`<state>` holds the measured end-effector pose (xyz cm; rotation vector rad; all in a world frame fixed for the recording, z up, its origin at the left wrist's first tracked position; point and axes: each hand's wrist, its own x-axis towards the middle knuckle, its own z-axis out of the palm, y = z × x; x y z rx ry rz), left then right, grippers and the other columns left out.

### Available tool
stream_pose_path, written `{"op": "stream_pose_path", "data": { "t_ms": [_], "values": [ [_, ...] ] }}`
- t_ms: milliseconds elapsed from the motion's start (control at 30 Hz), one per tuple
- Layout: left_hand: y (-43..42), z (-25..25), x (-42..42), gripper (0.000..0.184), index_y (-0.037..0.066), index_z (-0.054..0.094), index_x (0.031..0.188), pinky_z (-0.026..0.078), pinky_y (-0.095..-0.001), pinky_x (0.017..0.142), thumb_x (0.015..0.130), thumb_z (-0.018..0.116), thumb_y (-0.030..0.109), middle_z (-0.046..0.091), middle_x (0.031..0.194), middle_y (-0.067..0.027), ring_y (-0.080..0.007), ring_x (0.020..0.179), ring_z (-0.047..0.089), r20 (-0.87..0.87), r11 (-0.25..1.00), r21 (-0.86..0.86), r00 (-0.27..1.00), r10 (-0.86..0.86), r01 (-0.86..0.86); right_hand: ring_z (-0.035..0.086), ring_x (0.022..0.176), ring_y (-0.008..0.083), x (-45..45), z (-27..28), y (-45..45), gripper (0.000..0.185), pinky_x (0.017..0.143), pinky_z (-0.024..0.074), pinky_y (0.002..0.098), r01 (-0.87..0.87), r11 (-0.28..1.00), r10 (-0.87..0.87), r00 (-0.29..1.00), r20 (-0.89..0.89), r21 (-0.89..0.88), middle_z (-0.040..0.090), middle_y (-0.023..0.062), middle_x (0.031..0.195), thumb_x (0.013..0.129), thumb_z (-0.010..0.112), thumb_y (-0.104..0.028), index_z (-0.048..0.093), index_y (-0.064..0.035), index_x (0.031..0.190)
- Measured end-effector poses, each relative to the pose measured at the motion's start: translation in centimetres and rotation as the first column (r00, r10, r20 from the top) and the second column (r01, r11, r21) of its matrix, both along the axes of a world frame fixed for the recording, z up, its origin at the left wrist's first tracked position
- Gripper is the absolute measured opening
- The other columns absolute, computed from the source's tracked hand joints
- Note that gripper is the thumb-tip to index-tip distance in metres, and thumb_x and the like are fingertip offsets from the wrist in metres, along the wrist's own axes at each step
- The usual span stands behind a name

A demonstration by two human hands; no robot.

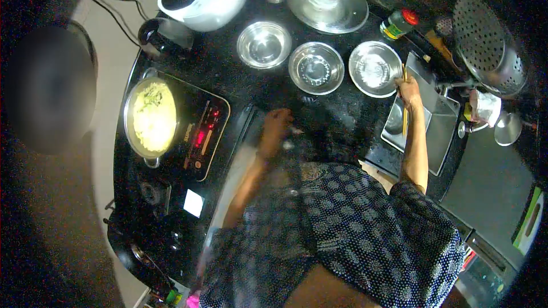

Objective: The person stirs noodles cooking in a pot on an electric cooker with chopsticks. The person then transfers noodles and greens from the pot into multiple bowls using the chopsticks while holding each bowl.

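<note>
Gripping chopsticks (pixel 405 121) at the frame's right, the right hand (pixel 407 89) is well apart from the blurred left hand (pixel 275 121), whose hold I cannot tell, with the food (pixel 153 120) already in the pot (pixel 128 130) at left on a lit stove (pixel 208 134), its cooking seemingly unfinished and none visible in the bowls (pixel 317 67).

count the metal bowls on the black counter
3, in a row: left bowl, nearest the white appliance; middle bowl; right bowl, beside the right hand. The person's body could hide others.
</note>
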<state>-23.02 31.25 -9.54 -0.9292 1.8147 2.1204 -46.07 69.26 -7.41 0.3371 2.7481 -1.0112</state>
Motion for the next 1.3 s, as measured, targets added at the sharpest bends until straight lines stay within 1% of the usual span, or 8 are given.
{"op": "stream_pose_path", "data": {
  "t_ms": [200,467,533,567,667,867,1000,1300],
  "values": [
    [1.4,3.7,-2.9,0.037,0.002,0.059,0.110,0.045,-0.0290,0.079,0.086,0.061,0.030,0.063,0.099,-0.0072,-0.0157,0.091,0.058,-0.498,0.989,-0.126,0.858,-0.129,0.076,0.041,0.046,0.0058,4.1,7.1,-5.1,0.015,0.040,0.0336,0.0196,-0.116,0.849,0.223,0.963,0.150,-0.516,0.049,-0.0026,0.065,0.084,0.059,-0.013,0.055,-0.0051,0.096],
    [2.3,5.2,-5.0,0.044,0.002,0.052,0.122,0.041,-0.0326,0.093,0.083,0.062,0.021,0.057,0.119,-0.0124,-0.0200,0.104,0.056,-0.302,0.940,0.279,0.947,-0.107,0.195,0.039,0.048,0.0044,5.6,9.3,-11.5,0.022,0.042,0.0296,0.0202,-0.336,0.783,0.491,0.851,0.187,-0.524,0.050,-0.0048,0.064,0.082,0.066,-0.028,0.055,-0.0094,0.082],
    [0.7,-0.6,-3.6,0.041,0.001,0.056,0.117,0.043,-0.0338,0.090,0.081,0.061,0.018,0.061,0.113,-0.0111,-0.0206,0.100,0.058,-0.427,0.912,-0.302,0.816,-0.391,0.279,0.039,0.049,0.0041,5.2,9.3,-11.5,0.023,0.042,0.0298,0.0199,-0.315,0.748,0.513,0.833,0.208,-0.584,0.053,-0.0037,0.065,0.084,0.064,-0.031,0.056,-0.0096,0.081],
    [1.0,0.9,-3.8,0.032,-0.001,0.062,0.106,0.044,-0.0338,0.088,0.079,0.059,0.015,0.064,0.107,-0.0109,-0.0211,0.096,0.060,-0.205,0.994,0.073,0.977,-0.059,0.075,0.039,0.049,0.0039,5.0,9.4,-11.5,0.025,0.043,0.0301,0.0196,-0.290,0.712,0.535,0.814,0.226,-0.640,0.056,-0.0026,0.067,0.085,0.063,-0.034,0.057,-0.0098,0.079],
    [-1.8,-6.2,-3.3,0.031,-0.002,0.061,0.105,0.045,-0.0329,0.086,0.079,0.058,0.015,0.065,0.102,-0.0117,-0.0218,0.093,0.060,-0.409,0.991,-0.108,0.905,-0.116,0.079,0.048,0.058,0.0068,4.6,10.4,-10.5,0.032,0.049,0.0359,0.0222,-0.352,0.864,0.419,0.899,0.125,-0.361,0.059,-0.0018,0.069,0.090,0.055,-0.040,0.059,-0.0091,0.082],
    [2.8,6.3,-6.3,0.047,0.000,0.043,0.123,0.048,-0.0411,0.081,0.078,0.055,0.004,0.059,0.105,-0.0219,-0.0362,0.091,0.060,-0.347,0.844,-0.483,0.936,0.058,-0.231,0.051,0.064,0.0085,2.1,12.0,-5.7,0.043,0.056,0.0401,0.0233,-0.206,0.962,0.203,0.979,-0.034,-0.178,0.062,0.0013,0.076,0.090,0.052,-0.042,0.062,-0.0024,0.102],
    [7.9,13.5,-6.9,0.053,-0.003,0.042,0.125,0.043,-0.0406,0.081,0.075,0.053,0.005,0.053,0.093,-0.0187,-0.0334,0.089,0.052,-0.557,0.755,-0.637,0.585,-0.589,0.153,0.051,0.064,0.0085,0.9,13.6,-3.1,0.043,0.055,0.0394,0.0234,-0.147,0.976,0.116,0.975,-0.190,-0.162,0.059,0.0013,0.075,0.091,0.050,-0.045,0.063,-0.0035,0.096],
    [8.6,11.2,-5.0,0.054,-0.004,0.045,0.124,0.046,-0.0391,0.073,0.073,0.060,0.009,0.055,0.092,-0.0165,-0.0305,0.080,0.054,-0.658,0.661,-0.738,0.364,-0.659,-0.139,0.041,0.051,0.0037,3.0,15.8,-3.1,0.039,0.046,0.0313,0.0200,-0.049,0.997,0.033,0.961,-0.274,-0.052,0.049,-0.0041,0.063,0.092,0.051,-0.045,0.060,-0.0073,0.087]
  ]
}}
